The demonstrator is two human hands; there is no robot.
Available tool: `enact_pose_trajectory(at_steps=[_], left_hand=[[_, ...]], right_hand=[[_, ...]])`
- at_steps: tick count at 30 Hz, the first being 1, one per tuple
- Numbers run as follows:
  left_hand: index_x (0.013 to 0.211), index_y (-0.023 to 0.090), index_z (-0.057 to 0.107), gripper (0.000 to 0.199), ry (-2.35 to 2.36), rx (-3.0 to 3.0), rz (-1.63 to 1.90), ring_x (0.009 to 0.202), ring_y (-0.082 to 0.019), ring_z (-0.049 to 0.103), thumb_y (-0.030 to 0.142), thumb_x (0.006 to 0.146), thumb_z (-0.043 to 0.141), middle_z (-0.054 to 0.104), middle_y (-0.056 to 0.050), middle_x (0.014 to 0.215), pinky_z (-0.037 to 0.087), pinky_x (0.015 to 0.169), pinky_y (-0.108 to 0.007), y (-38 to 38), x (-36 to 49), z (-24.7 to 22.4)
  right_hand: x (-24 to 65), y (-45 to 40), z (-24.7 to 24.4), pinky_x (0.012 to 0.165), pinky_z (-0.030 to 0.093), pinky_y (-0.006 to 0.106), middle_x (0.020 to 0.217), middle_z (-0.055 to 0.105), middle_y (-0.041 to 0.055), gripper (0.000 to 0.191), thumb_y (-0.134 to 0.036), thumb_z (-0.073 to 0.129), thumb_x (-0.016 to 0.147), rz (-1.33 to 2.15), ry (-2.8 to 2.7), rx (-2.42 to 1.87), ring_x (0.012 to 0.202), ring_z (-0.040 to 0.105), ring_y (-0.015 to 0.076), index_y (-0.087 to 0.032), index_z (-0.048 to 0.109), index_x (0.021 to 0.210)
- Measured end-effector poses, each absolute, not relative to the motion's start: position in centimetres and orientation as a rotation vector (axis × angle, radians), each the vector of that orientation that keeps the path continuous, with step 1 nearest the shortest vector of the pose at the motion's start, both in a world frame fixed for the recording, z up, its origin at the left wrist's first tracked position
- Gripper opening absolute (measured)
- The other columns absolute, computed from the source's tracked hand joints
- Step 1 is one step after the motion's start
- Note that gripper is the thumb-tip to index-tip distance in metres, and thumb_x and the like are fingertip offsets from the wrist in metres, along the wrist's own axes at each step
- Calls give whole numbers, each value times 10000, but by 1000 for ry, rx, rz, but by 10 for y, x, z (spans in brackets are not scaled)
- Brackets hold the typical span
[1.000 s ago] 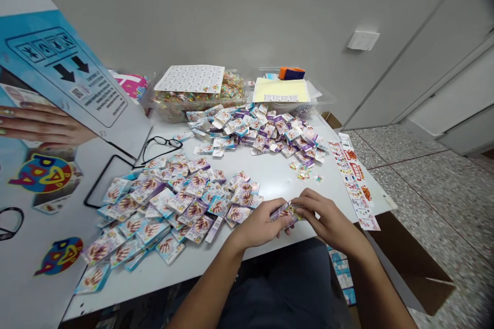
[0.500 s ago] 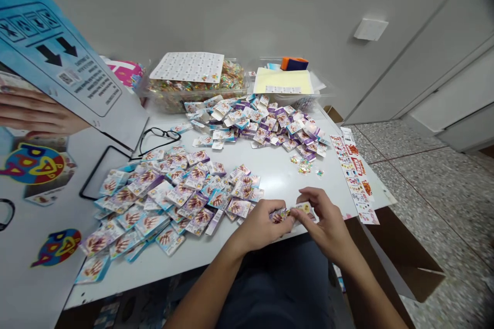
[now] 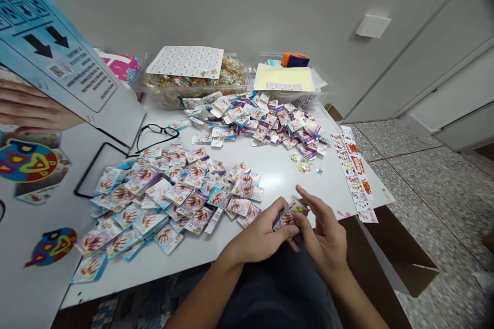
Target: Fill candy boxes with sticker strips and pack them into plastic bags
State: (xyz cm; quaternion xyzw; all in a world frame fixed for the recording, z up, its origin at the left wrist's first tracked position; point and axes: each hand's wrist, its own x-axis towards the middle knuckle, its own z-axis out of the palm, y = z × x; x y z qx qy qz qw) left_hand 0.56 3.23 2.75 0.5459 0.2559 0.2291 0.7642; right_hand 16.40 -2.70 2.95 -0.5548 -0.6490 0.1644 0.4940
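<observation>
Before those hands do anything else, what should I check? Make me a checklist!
1. Left hand holds the small hand-picture box: ok.
2. Right hand is at one end of it: ok.
3. That end is shut: cannot tell, fingers are in the way.
4. Black-framed eyeglasses are away from both hands: ok.
5. No loose packets on the table: not ok, a few lie before the far box pile.

In my left hand (image 3: 266, 236) at the worktop's (image 3: 278, 177) near edge is a box (image 3: 284, 219), with the left pile (image 3: 177, 193) beside it, the back pile (image 3: 252, 119) beyond, before two tubs (image 3: 164, 98), sachets (image 3: 304, 165) nearer, and stickers (image 3: 354, 179) rightmost.
</observation>
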Motion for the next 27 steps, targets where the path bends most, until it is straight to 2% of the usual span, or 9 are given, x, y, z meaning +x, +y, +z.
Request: enact_pose_trajectory(at_steps=[3, 5, 8, 11, 13, 17, 20, 23, 27], left_hand=[[928, 216, 497, 226, 631, 1284, 619, 796, -116, 509, 339, 904, 685, 530, 37, 871, 440, 737, -219, 29, 6, 28], [881, 215, 462, 268, 636, 1279, 653, 759, -106, 453, 319, 886, 709, 479, 52, 820, 403, 697, -207, 28, 6, 27], [891, 224, 421, 340, 557, 1155, 622, 681, -98, 453, 400, 889, 712, 456, 57, 776, 395, 638, -218, 28, 7, 22], [944, 217, 439, 366, 521, 1082, 645, 677, -99, 465, 465, 894, 704, 491, 37, 809, 399, 631, -226, 31, 9, 14], [947, 205, 457, 346, 530, 1117, 703, 739, -105, 457, 421, 890, 720, 494, 24, 850, 404, 679, -224, 33, 11, 11], [909, 207, 442, 247, 619, 1206, 767, 736, -98, 428, 303, 915, 669, 438, 48, 801, 392, 691, -215, 33, 12, 6], [878, 213, 435, 223, 673, 1231, 798, 705, -93, 447, 271, 909, 649, 451, 54, 782, 402, 656, -207, 32, 9, 2], [887, 218, 437, 253, 611, 1130, 797, 650, -93, 485, 346, 920, 653, 492, 52, 764, 445, 615, -217, 31, 6, -3], [1000, 178, 567, 394, 491, 749, 887, 639, -128, 543, 526, 853, 676, 586, -2, 780, 451, 516, -225, 32, 10, -7]], right_hand=[[147, -33, 25, 975, 546, 489, 1476, 581, 111, 353, -73, 573, 954, 289, -1416, -1311, 1196, 655, 284, -281, 657, 1227], [143, -35, 27, 981, 526, 520, 1490, 564, 118, 280, -75, 550, 958, 216, -1434, -1311, 1224, 630, 304, -257, 697, 1112], [146, -34, 32, 984, 505, 541, 1442, 599, 112, 232, -112, 530, 971, 270, -1528, -1326, 1254, 597, 319, -253, 709, 1018], [154, -29, 32, 1022, 477, 561, 1477, 555, 134, 311, -135, 551, 967, 307, -1635, -1322, 1308, 560, 326, -258, 641, 1238], [158, -26, 30, 1032, 458, 559, 1529, 494, 155, 417, -125, 568, 957, 226, -1709, -1345, 1335, 530, 328, -247, 560, 1356], [162, -24, 29, 999, 456, 529, 1504, 514, 146, 367, -116, 580, 956, 208, -1866, -1377, 1250, 552, 307, -243, 581, 1301], [166, -23, 34, 993, 468, 522, 1508, 511, 135, 350, -123, 589, 958, 291, -1909, -1357, 1250, 534, 305, -249, 589, 1284], [168, -20, 40, 1004, 450, 551, 1546, 478, 133, 416, -126, 582, 970, 279, -2019, -1355, 1259, 516, 314, -266, 564, 1361], [163, -18, 33, 991, 479, 531, 1535, 470, 154, 517, -109, 603, 959, 276, -1982, -1329, 1258, 530, 304, -264, 493, 1440]])
